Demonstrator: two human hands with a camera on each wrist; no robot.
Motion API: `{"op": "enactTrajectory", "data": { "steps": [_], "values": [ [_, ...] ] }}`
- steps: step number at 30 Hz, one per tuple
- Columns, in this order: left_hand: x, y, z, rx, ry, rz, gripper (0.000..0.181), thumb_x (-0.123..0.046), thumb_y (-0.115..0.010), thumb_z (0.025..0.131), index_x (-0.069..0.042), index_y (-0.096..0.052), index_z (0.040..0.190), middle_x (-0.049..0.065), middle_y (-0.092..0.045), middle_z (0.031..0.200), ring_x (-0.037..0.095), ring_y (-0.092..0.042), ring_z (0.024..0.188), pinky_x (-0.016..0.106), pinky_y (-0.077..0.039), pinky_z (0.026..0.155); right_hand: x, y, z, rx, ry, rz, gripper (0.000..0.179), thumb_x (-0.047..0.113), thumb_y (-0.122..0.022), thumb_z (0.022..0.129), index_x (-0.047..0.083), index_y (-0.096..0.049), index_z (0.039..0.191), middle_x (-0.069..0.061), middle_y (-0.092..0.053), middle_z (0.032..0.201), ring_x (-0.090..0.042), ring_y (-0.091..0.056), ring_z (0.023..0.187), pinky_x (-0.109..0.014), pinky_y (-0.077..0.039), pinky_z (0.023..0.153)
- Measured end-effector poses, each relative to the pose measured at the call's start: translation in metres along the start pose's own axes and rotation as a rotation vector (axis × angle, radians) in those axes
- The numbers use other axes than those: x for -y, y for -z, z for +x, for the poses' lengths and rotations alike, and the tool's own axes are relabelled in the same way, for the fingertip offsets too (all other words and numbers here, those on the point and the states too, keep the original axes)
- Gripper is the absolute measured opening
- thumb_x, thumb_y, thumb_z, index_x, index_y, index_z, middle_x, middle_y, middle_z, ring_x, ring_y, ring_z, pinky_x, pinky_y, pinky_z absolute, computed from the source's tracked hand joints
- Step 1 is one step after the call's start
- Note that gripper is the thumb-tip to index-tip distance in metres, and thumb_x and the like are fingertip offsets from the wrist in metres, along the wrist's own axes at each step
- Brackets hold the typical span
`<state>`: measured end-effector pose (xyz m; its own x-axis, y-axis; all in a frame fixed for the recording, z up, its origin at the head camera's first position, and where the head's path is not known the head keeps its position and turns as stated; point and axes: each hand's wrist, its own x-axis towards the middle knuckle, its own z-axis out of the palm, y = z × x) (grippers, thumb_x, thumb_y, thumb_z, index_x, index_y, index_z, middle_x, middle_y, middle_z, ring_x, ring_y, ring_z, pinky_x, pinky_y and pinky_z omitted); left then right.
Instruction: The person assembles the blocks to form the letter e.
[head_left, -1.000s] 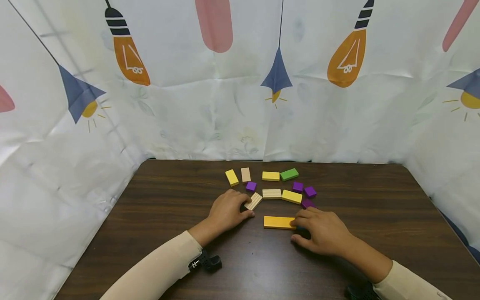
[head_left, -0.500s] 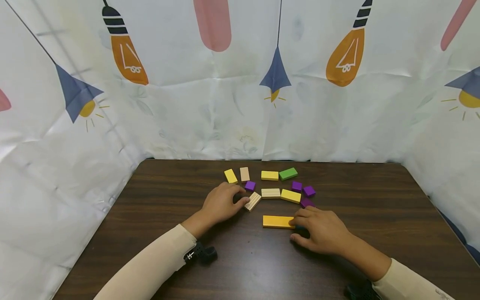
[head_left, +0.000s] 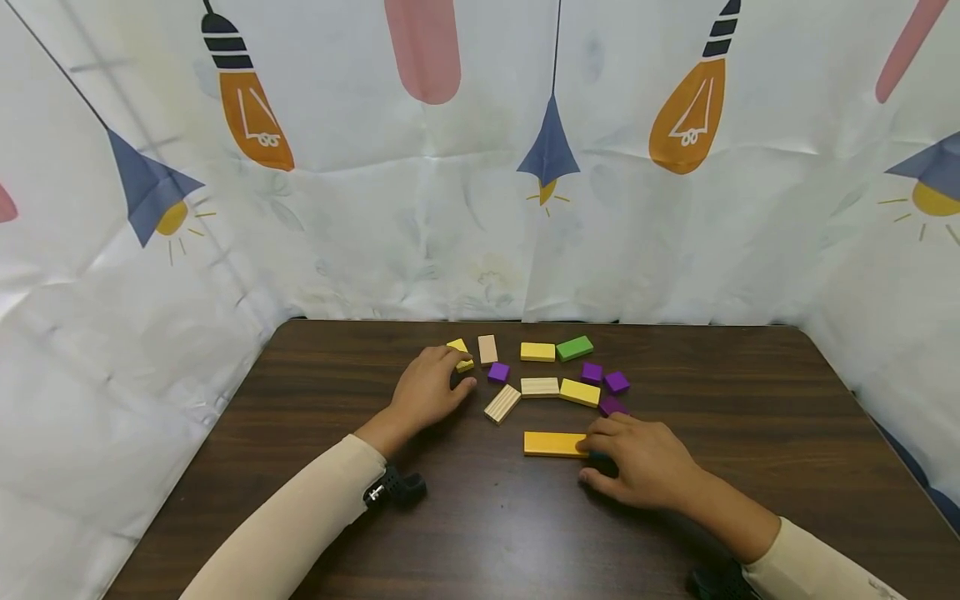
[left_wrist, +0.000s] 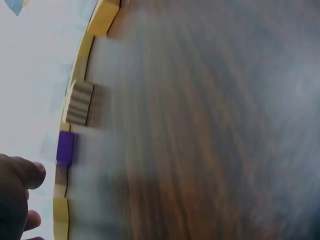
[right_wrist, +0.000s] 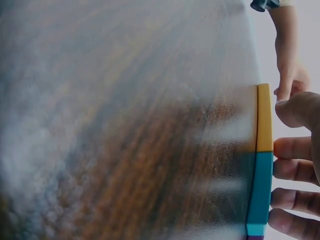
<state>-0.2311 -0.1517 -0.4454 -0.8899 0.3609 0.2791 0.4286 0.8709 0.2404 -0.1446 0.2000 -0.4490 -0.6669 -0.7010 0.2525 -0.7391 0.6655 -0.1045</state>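
My left hand [head_left: 423, 387] is over a yellow block [head_left: 461, 355] at the left of the group, its fingertips partly covering it and the thumb held apart. In the left wrist view, the thumb and fingertips stand off to the left of the blocks. My right hand [head_left: 645, 458] rests its fingers by the right end of a long orange block [head_left: 552, 443]. The right wrist view shows those fingertips touching or close above the orange block and a teal block [right_wrist: 259, 187] set end to end with it. The hand hides most of the teal block in the head view.
Behind the orange block lie a striped wooden block [head_left: 502, 404], a pale striped block [head_left: 540, 387], a yellow block [head_left: 581, 392] and several purple cubes [head_left: 592, 373]. Farther back are a tan block [head_left: 487, 349] and a green block [head_left: 574, 347]. A printed curtain [head_left: 420, 242] borders the table.
My left hand has moved away from the striped wooden block, back and left to the yellow block. The striped block has stayed about where it was. My right hand has kept its place.
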Motion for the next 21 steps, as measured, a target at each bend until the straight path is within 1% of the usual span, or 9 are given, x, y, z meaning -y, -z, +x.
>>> {"op": "enactTrajectory", "data": {
  "steps": [6,11,15,21],
  "values": [
    [0.011,-0.003,0.004,0.002,0.024,0.025,0.041,-0.030,-0.078,0.092,-0.008,-0.069,0.125,0.013,-0.064,0.129,0.036,-0.054,0.127,0.052,-0.044,0.105,0.001,0.000,0.000,-0.005,-0.002,-0.006,0.033,0.050,-0.074,0.091,0.024,-0.078,0.111,0.009,-0.068,0.109,-0.015,-0.065,0.100,-0.029,-0.056,0.062],
    [0.016,-0.004,0.009,0.016,0.048,0.023,0.043,-0.031,-0.078,0.092,-0.007,-0.068,0.126,0.015,-0.060,0.133,0.037,-0.052,0.129,0.053,-0.044,0.106,0.000,-0.001,0.000,-0.022,0.001,-0.009,0.032,0.050,-0.075,0.090,0.025,-0.078,0.110,0.010,-0.068,0.108,-0.014,-0.065,0.099,-0.028,-0.055,0.061],
    [0.017,-0.002,0.014,0.035,0.069,0.019,0.045,-0.033,-0.077,0.093,-0.007,-0.068,0.127,0.017,-0.058,0.137,0.038,-0.050,0.132,0.053,-0.043,0.108,0.000,-0.001,0.000,-0.027,0.004,-0.004,0.032,0.049,-0.075,0.090,0.024,-0.078,0.110,0.010,-0.068,0.108,-0.013,-0.065,0.098,-0.028,-0.055,0.061],
    [0.020,-0.004,0.019,0.082,0.105,0.033,0.049,-0.037,-0.075,0.094,-0.007,-0.066,0.131,0.018,-0.055,0.144,0.038,-0.047,0.136,0.053,-0.040,0.110,-0.001,-0.001,0.000,-0.016,-0.004,-0.002,0.033,0.050,-0.075,0.089,0.025,-0.078,0.110,0.011,-0.067,0.108,-0.012,-0.065,0.098,-0.027,-0.054,0.061]
  ]
}}
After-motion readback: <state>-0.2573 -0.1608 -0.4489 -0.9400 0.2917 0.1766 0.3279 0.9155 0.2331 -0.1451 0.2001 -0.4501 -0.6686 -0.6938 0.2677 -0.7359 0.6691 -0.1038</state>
